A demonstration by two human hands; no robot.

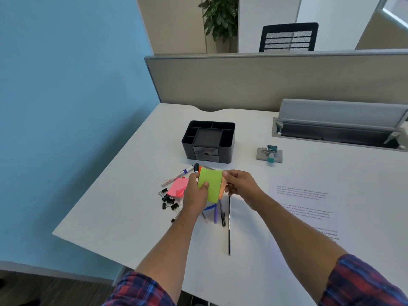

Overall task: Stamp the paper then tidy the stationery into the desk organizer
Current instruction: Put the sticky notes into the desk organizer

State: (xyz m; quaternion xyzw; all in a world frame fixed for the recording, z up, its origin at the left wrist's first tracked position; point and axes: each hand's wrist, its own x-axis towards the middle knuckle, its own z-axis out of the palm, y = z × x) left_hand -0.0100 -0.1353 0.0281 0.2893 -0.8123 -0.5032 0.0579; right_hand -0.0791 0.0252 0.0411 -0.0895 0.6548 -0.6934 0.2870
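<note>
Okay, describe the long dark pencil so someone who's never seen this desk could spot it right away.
Start at the black desk organizer on the white desk, then come toward the person, past both hands holding sticky notes. The pencil lies just nearer, pointing toward the desk's near edge. It is the longest, thinnest item, reaching well beyond the shorter pens beside it.

I hold a green sticky-note pad (209,186) upright above scattered pens (221,214) and black binder clips (168,199). The black organizer (208,141) stands behind; what looks like the stamp (269,153) sits right of it, the printed paper (309,208) nearer me.
</note>
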